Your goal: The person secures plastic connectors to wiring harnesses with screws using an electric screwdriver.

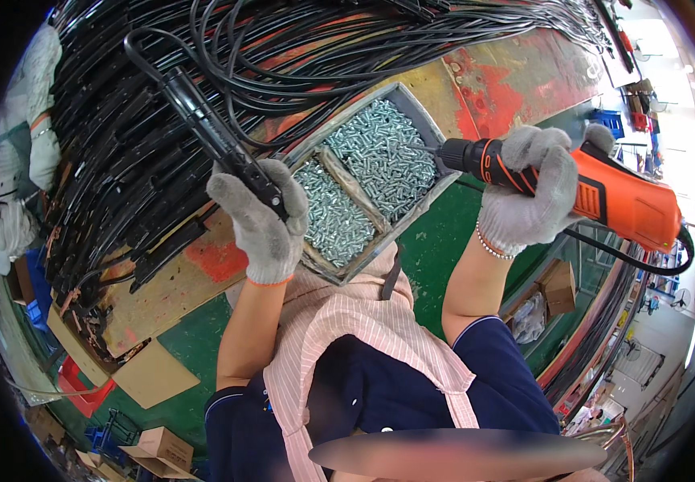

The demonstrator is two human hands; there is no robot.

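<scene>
We hold a black bar (216, 130) in our left hand (260, 221), fingers round its end; our right hand (536, 193) grips an orange power screwdriver (632, 197), bit (426, 148) above the screw tray (355, 192), presumably set between for short reach

The one view looks from the person's head, through the left of two wide fisheye cameras worn side by side, and faces steeply down over the striped apron (371, 321) toward the worktop (419, 79). It stands upright and unmirrored, so its left is the person's left. The torso sits close below the lens; the left hand (265, 229) and right hand (533, 186) are a little further off, either side of the middle. The surrounding room lies well away along the right rim, where straight edges bend inside the dark circular border.
</scene>
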